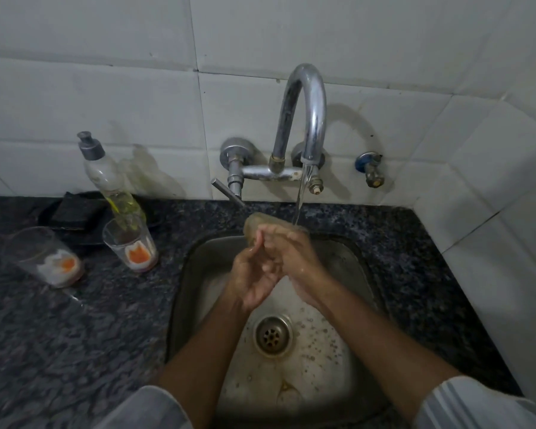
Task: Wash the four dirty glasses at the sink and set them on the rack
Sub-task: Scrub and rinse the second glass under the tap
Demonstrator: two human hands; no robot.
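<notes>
Glass (262, 226) under tap (304, 119) stream, above sink (362, 274). Right hand (294, 255) grip wrapped round glass; left hand (254, 277) fingers pressed on its rim end. Two dirty glasses (130, 243) (44, 257) on desk (75, 320) left of sink. Soap bottle (106, 178) label unreadable.

- We see a dim scene, brightest on the white wall tiles (112, 97) and darkening toward the corners.
- The faucet (307, 119) carries a glare streak and casts a soft shadow to its right on the tiles.
- We note motion blur on the hands and wide-angle bending of tile lines at the edges.
</notes>
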